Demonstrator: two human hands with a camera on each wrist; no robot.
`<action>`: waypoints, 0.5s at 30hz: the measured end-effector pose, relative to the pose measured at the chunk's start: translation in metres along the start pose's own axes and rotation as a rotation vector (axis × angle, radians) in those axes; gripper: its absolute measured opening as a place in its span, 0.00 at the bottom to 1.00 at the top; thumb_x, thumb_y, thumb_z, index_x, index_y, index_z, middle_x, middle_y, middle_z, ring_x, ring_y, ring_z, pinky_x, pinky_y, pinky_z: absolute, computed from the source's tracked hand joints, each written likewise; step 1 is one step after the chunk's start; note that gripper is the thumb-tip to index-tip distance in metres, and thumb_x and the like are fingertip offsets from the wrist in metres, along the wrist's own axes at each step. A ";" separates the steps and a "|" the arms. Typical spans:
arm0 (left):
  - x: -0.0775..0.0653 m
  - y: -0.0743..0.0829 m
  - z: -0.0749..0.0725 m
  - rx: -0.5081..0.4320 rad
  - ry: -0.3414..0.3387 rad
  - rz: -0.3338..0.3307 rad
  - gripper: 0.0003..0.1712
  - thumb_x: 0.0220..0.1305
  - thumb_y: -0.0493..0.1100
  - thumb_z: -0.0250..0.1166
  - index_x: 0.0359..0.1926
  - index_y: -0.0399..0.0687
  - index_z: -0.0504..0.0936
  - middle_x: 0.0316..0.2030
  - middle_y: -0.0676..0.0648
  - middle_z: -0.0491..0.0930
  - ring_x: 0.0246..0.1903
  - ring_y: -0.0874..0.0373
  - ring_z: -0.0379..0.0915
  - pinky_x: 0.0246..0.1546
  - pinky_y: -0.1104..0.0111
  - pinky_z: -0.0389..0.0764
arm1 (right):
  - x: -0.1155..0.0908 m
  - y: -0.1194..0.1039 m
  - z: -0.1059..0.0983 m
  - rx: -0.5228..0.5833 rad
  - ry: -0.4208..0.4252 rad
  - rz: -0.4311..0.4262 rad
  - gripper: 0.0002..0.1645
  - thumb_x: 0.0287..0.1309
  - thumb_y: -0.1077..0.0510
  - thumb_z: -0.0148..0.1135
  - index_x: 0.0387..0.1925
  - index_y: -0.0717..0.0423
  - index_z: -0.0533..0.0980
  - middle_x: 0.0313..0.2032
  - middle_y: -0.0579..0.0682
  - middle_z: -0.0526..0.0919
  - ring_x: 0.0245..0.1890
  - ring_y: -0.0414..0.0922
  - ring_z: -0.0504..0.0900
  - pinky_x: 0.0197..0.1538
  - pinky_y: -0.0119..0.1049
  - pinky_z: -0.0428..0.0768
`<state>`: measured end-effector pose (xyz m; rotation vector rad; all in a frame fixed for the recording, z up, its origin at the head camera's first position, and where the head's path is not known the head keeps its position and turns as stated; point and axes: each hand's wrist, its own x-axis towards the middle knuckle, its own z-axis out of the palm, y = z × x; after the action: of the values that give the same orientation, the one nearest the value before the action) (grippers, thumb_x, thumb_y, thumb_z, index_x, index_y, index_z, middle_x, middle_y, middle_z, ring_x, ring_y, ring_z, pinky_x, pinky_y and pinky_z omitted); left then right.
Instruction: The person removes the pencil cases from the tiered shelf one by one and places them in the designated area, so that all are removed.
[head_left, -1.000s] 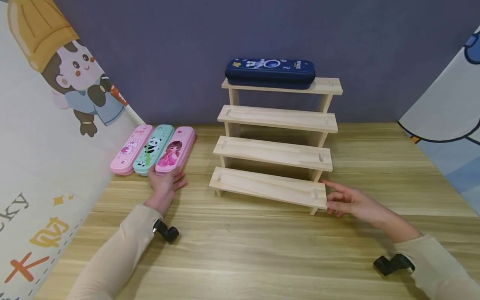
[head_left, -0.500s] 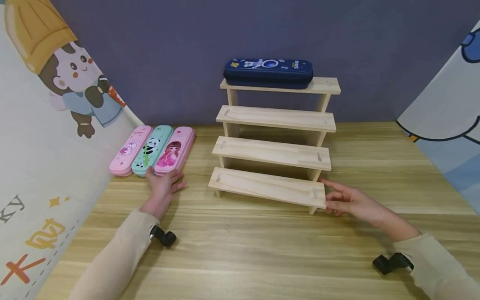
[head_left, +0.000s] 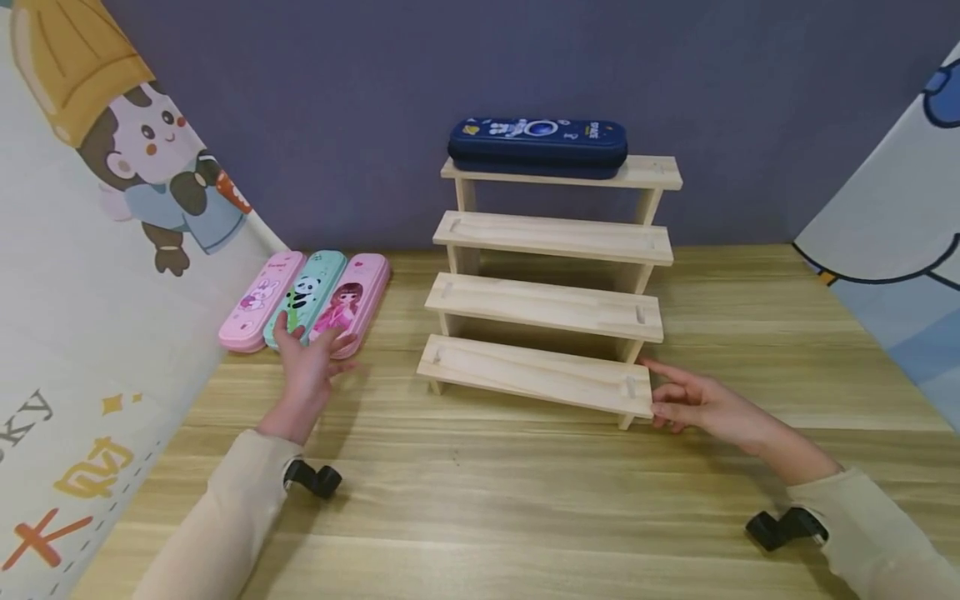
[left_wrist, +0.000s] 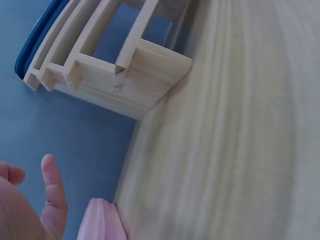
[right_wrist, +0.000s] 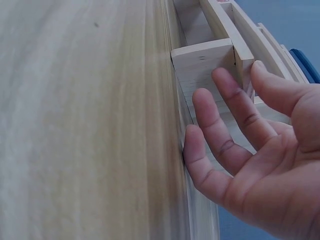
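Observation:
Over the near ends of the pencil cases in the head view is my left hand (head_left: 303, 371), fingers spread. Its fingers overlap the pink pencil case with a girl picture (head_left: 352, 300); whether they touch it is unclear. Beside that case lie a mint panda pencil case (head_left: 311, 279) and a pink rabbit pencil case (head_left: 258, 304). At the right end of the lowest step, my right hand (head_left: 697, 404) touches the wooden stepped rack (head_left: 536, 375) with loosely extended fingers. In the right wrist view, its thumb lies against the step's edge. A navy space pencil case (head_left: 536, 150) rests on the top step.
The rack stands on a wood-grain table (head_left: 465, 492) near the dark blue back wall (head_left: 360, 125). A cartoon-printed white panel (head_left: 82, 275) borders the left side, close to the cases. Another printed panel (head_left: 900, 217) borders the right.
My left hand has shifted left with its fingers spreading over the cases. The girl case's near end now shows slightly lower in the head view. My right hand and the rack stay put.

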<state>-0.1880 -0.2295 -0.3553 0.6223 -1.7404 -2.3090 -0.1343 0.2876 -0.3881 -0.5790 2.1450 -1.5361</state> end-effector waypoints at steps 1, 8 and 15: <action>0.000 0.003 0.002 -0.002 -0.007 0.001 0.54 0.69 0.33 0.59 0.76 0.66 0.30 0.71 0.45 0.37 0.34 0.60 0.82 0.22 0.70 0.87 | 0.000 0.000 0.000 -0.001 0.001 0.000 0.43 0.73 0.63 0.53 0.74 0.73 0.38 0.44 0.42 0.83 0.38 0.43 0.82 0.37 0.37 0.85; 0.004 0.021 0.022 -0.098 -0.113 0.026 0.54 0.70 0.36 0.62 0.76 0.68 0.31 0.73 0.45 0.36 0.35 0.60 0.82 0.24 0.69 0.87 | 0.001 0.001 -0.001 0.005 -0.004 -0.024 0.42 0.73 0.64 0.52 0.74 0.73 0.38 0.43 0.42 0.83 0.39 0.42 0.82 0.37 0.36 0.85; 0.012 0.045 0.048 -0.144 -0.227 0.050 0.55 0.69 0.37 0.62 0.77 0.67 0.30 0.74 0.46 0.36 0.40 0.57 0.82 0.30 0.68 0.88 | 0.000 0.002 -0.001 -0.007 0.000 -0.016 0.43 0.73 0.63 0.52 0.74 0.74 0.38 0.43 0.43 0.83 0.39 0.42 0.82 0.36 0.36 0.86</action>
<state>-0.2244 -0.2057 -0.3039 0.2974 -1.6365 -2.5246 -0.1348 0.2894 -0.3896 -0.6006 2.1516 -1.5376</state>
